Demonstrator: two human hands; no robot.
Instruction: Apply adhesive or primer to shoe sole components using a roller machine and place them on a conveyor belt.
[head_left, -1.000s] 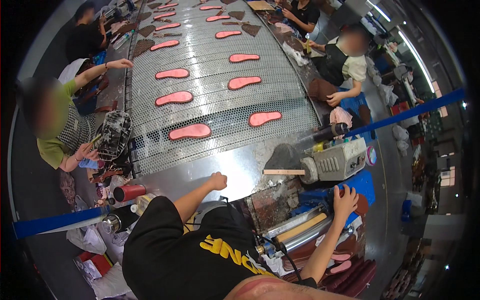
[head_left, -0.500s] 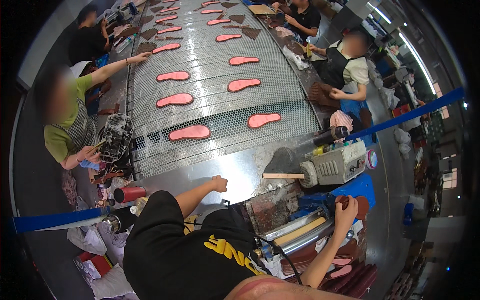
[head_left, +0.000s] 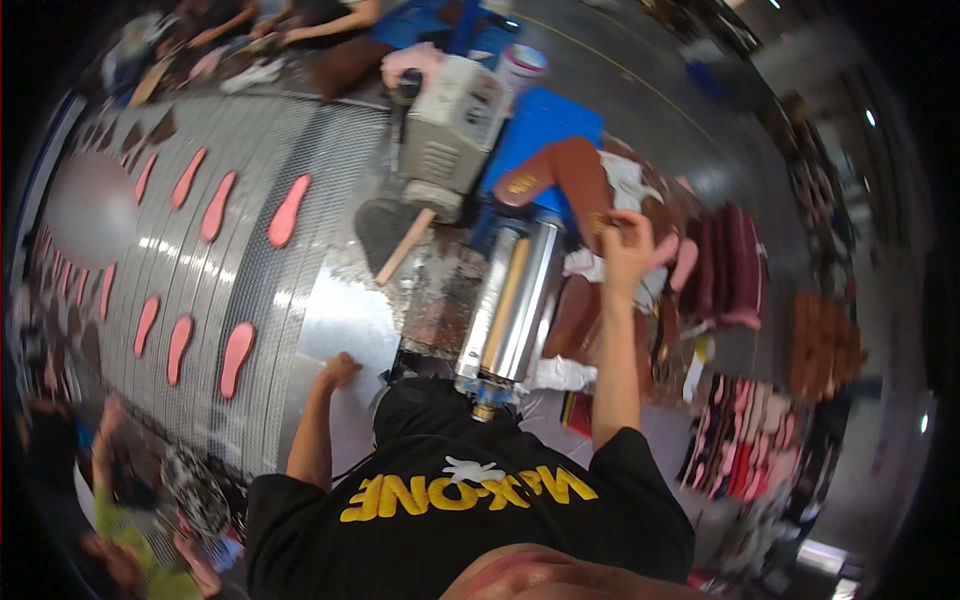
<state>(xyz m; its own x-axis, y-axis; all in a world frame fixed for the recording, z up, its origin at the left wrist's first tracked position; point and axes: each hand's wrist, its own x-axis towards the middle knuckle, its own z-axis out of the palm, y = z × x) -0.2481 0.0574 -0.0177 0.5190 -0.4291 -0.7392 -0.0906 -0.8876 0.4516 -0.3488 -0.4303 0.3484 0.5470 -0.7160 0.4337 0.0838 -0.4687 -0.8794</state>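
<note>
My right hand (head_left: pixel 626 240) pinches the lower end of a brown insole (head_left: pixel 580 180) beside the roller machine. A second brown insole (head_left: pixel 525 187) with a gold mark fans out from it, over the machine's far end; whether I hold that one too, I cannot tell. The roller machine (head_left: pixel 535 300) has shiny metal rollers and a yellowish bar between them. Resting on the bare metal sheet (head_left: pixel 350 310) at the conveyor's end, my left hand (head_left: pixel 343 370) has curled fingers with nothing visible in them, though the view is somewhat blurred.
Pink insoles (head_left: pixel 238 358) lie in two rows on the mesh conveyor (head_left: pixel 265 400). A grey motor box (head_left: pixel 450 125) and wooden stick (head_left: pixel 405 247) are beyond the sheet. Stacked maroon pieces (head_left: pixel 725 265) stand at right. Co-workers sit along both conveyor sides.
My view has swung right, so the roller machine is now central. The brown insoles at my right hand now show spread apart. My left hand stays at the metal sheet.
</note>
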